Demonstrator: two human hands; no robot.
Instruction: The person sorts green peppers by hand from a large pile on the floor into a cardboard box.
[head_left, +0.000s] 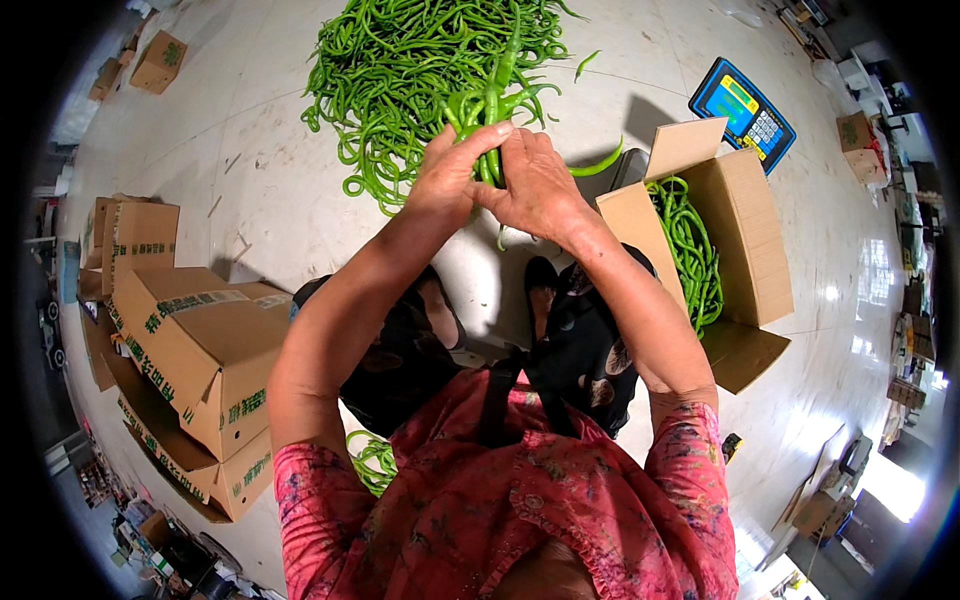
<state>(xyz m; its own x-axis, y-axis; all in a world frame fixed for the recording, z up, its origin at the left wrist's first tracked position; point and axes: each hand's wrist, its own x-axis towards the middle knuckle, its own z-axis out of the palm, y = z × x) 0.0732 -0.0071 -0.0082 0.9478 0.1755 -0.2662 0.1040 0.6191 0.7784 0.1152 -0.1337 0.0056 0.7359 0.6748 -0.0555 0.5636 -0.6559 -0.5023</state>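
Between my two hands is a bunch of long green chili peppers (491, 112), its tips pointing away from me and a few stems showing below. My left hand (448, 169) grips the bunch from the left side, and my right hand (536, 180) closes around it from the right. One pepper (598, 160) sticks out to the right beyond my right hand. Behind the hands a large heap of green chili peppers (390, 82) lies on the floor. To the right, an open cardboard box (757, 247) contains more green peppers (688, 255).
A blue digital scale display (742, 112) stands behind the open box. Printed cardboard boxes (202, 330) are stacked at my left. A loose pepper (587, 64) lies right of the heap, and more peppers (373, 461) lie by my left side. Other cartons (159, 61) stand farther off.
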